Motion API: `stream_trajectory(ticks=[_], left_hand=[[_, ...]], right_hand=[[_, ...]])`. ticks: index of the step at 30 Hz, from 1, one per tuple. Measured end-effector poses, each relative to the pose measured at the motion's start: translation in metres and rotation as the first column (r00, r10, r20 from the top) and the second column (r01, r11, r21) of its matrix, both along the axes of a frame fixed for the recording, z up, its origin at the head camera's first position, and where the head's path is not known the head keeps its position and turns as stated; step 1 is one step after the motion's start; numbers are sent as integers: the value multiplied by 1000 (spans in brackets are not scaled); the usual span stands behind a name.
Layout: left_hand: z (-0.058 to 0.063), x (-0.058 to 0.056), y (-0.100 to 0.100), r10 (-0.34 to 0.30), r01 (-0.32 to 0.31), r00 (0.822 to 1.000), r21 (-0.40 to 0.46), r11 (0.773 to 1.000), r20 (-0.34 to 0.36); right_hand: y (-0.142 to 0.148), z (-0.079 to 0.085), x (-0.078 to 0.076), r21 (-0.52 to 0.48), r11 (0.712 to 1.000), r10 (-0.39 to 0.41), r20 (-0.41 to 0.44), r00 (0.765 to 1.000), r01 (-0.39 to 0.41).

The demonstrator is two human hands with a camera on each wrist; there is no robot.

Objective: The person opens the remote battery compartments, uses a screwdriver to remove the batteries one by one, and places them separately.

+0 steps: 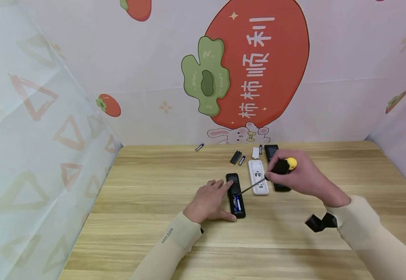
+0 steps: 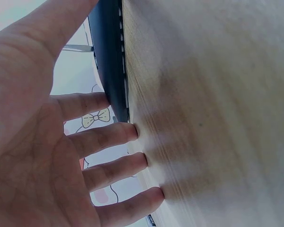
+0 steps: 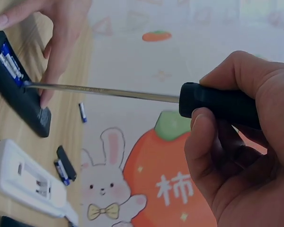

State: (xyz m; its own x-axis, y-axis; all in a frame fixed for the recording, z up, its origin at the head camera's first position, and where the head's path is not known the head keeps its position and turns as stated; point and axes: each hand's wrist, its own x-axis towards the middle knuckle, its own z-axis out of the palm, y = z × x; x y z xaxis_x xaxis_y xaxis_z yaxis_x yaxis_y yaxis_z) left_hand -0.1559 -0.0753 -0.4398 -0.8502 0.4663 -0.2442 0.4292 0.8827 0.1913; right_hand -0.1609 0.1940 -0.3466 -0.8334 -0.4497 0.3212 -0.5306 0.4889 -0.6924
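A black remote control [image 1: 233, 186] lies back up on the table, its compartment uncovered, with blue-and-silver batteries [image 1: 237, 203] inside. My left hand [image 1: 208, 202] rests along its left side. The index fingertip presses near its far end and the thumb touches its near end; the other fingers reach straight down to the wood in the left wrist view. My right hand [image 1: 299, 175] grips a screwdriver [image 3: 109, 91] by its black handle with a yellow end. The screwdriver tip sits at the end of the batteries, inside the compartment edge.
Right of the black remote lies a white remote [image 1: 263, 189] with its compartment open. Another dark remote [image 1: 271, 151] lies partly under my right hand. Beyond are a black cover [image 1: 236, 157], a white cover [image 1: 256, 153] and loose batteries [image 1: 199, 147]. A patterned cloth backs the table.
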Motion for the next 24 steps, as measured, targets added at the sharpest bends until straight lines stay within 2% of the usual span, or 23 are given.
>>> stream_trajectory(ticks=[5,16,24], left_hand=[[0,0,0,-6,6,1000,4,1000,-4],[1,0,1,2,-2,1000,12,1000,9],[1,-1,0,-4,4,1000,16,1000,2]], right_hand=[[-13,4,14,-1,996,85,-80,993,-85],[-26,6,26,30,990,141,-132,981,-138],[-36,6,37,117,975,212,-213,954,-191]])
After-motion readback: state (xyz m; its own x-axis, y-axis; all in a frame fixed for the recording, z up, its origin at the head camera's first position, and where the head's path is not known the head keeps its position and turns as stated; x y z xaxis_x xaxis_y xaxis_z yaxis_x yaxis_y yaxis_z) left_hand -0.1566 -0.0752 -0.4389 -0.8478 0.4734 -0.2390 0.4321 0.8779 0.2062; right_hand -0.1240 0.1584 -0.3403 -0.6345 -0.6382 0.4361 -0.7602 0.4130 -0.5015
